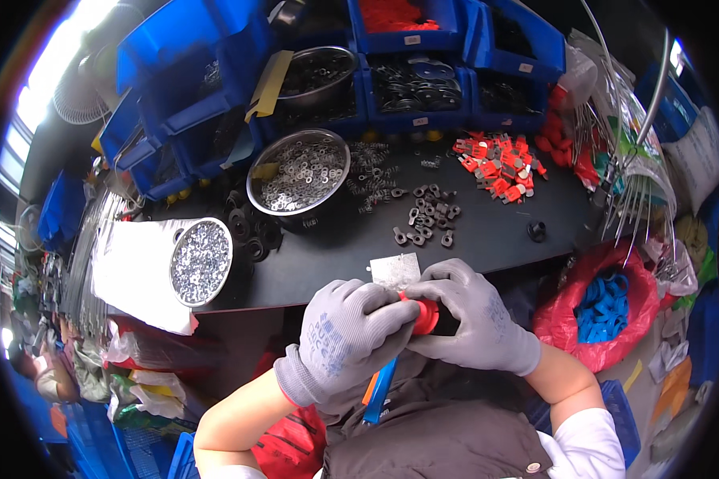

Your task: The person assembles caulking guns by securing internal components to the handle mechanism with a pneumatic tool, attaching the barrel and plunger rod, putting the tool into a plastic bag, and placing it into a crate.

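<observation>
Both of my hands wear grey knit gloves and meet just below the front edge of the black table (487,227). My left hand (343,335) and my right hand (471,319) both grip a small round red plastic part (425,317) held between their fingers. Most of the part is hidden by the fingers. A small square metal plate (394,271) lies at the table's edge just above my hands.
On the table sit a steel bowl of washers (298,172), a tilted bowl of small nuts (200,261) on white paper, dark metal lugs (425,215), springs, red clips (499,166) and black rings. Blue bins (414,84) line the back. A red bag of blue parts (603,307) hangs right.
</observation>
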{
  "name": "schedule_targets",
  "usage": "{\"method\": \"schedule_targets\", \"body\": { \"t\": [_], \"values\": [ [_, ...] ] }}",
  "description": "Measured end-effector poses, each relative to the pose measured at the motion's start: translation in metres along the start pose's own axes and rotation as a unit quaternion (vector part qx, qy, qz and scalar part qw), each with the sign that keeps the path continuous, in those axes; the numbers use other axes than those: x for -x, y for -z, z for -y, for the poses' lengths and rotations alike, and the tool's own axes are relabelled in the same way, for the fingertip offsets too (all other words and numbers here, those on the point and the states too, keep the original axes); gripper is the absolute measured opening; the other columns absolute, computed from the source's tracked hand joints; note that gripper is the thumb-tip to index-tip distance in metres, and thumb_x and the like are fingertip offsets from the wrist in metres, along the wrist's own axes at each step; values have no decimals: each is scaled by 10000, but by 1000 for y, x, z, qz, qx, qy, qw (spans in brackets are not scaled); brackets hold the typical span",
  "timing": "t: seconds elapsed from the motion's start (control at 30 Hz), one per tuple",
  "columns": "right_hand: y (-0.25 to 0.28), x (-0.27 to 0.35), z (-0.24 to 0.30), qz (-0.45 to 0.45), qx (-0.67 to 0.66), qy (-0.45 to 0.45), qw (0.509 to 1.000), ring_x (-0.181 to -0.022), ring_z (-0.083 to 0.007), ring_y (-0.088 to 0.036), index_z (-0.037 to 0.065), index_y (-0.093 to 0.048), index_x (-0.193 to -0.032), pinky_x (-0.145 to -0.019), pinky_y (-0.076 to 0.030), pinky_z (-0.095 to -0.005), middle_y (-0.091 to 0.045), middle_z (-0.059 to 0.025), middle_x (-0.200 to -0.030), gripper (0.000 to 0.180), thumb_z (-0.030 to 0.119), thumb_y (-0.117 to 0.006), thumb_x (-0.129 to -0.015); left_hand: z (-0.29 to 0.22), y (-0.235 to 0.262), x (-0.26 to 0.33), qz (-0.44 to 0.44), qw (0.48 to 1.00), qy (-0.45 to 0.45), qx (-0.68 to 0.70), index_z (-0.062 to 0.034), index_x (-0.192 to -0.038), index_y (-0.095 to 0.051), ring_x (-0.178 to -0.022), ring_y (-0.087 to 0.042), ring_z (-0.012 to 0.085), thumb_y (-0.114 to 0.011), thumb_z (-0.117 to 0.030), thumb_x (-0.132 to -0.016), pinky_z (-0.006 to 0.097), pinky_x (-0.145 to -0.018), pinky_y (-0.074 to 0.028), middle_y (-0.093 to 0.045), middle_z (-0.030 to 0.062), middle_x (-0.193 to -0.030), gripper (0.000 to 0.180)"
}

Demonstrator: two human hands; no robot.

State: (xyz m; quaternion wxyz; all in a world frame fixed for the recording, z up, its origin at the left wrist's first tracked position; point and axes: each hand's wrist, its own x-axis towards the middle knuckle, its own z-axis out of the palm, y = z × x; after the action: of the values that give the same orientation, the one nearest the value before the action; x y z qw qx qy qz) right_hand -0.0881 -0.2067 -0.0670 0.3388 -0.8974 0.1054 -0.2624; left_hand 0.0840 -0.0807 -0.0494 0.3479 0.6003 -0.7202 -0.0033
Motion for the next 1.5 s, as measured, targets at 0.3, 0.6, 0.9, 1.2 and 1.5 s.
{"method": "schedule_targets", "body": {
  "t": [0.3, 0.6, 0.9, 1.2, 1.5],
  "values": [
    [12, -4, -15, 75, -93, 38, 992, -1018, -358, -632, 27, -648, -1171, -865, -514, -426, -607, -194, -1120, 514, 222, -795, -718, -3, -7, -2, -18, 984, -119, -131, -155, -922, -703, -738, -609, 201, -800, -141, -596, 358, -600, -470, -603, -14, -885, 341],
    [15, -6, -18, 127, -140, 63, 980, -1172, -395, -578, -6, -606, -1244, -995, -465, -430, -575, -242, -1285, 521, 154, -735, -764, -7, 2, -2, 40, 982, -117, -144, -130, -938, -708, -768, -612, 220, -797, -196, -614, 370, -637, -482, -614, 2, -911, 343],
    [56, 8, -42, -29, -293, 91, 951, -1101, -298, -614, 53, -712, -774, -919, -493, -406, -673, -173, -1115, 176, 227, -741, -769, 14, -49, 75, -231, 922, 244, 192, -5, -1086, -617, -948, -599, 194, -544, 30, -855, 322, -864, -491, -611, 110, -1084, 245],
    [18, 11, -99, 53, -309, 155, 937, -1099, -340, -588, 36, -697, -915, -974, -464, -394, -600, -177, -1261, 280, 244, -730, -730, 123, -260, 82, -143, 635, 429, 627, -55, -1016, -642, -849, -606, 140, -556, -112, -949, 303, -744, -524, -642, 48, -943, 123],
    [-73, 17, -42, 42, -21, 13, 999, -1103, -335, -611, 45, -618, -1196, -941, -482, -437, -637, -123, -1162, 624, 265, -848, -659, 139, -346, 124, -35, 729, 313, 607, -70, -982, -643, -848, -601, 140, -551, -133, -960, 303, -745, -519, -636, 35, -929, 114]
  ]
}}
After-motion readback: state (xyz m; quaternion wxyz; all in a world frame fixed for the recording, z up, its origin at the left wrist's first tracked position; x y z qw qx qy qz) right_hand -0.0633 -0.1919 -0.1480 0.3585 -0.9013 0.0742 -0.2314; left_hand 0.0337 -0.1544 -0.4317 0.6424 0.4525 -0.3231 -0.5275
